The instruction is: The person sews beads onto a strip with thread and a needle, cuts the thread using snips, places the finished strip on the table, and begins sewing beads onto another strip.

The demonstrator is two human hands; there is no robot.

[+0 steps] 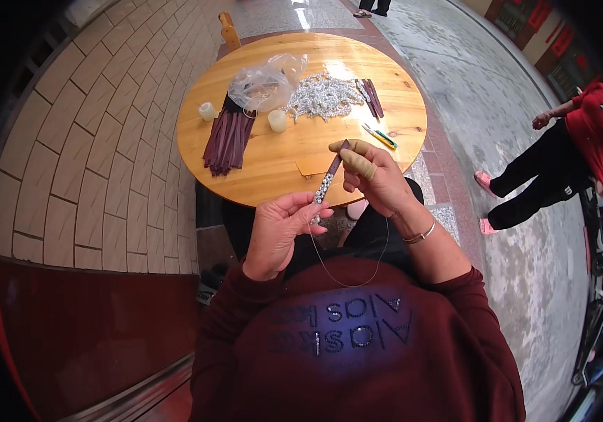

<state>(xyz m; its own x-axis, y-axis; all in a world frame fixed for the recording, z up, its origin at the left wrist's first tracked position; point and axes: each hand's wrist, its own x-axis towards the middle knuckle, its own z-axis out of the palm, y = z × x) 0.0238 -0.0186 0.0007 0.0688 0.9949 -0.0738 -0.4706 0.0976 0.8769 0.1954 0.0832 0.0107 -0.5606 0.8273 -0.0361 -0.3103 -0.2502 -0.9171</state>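
Note:
Between my two hands, over the near edge of the table, a dark maroon strip [334, 166] slants upward, its lower half covered with shiny silver beads. My left hand [284, 228] pinches the beaded lower end between thumb and fingers. Up at the plain end, my right hand [372, 172] grips the strip; tan covers sit on its thumb and a finger. A thin thread [347, 285] hangs in a loop below the hands, from near the left fingers up toward the right hand. Whether a needle is on it I cannot tell.
On the round wooden table [280, 162] lie a bundle of maroon strips [229, 144], a silver bead pile [322, 97], a clear plastic bag [263, 84], thread spools [277, 121], finished-looking strips [370, 98] and thread snips [380, 136]. A person in red [597, 130] stands at right; a tiled wall [97, 141] is left.

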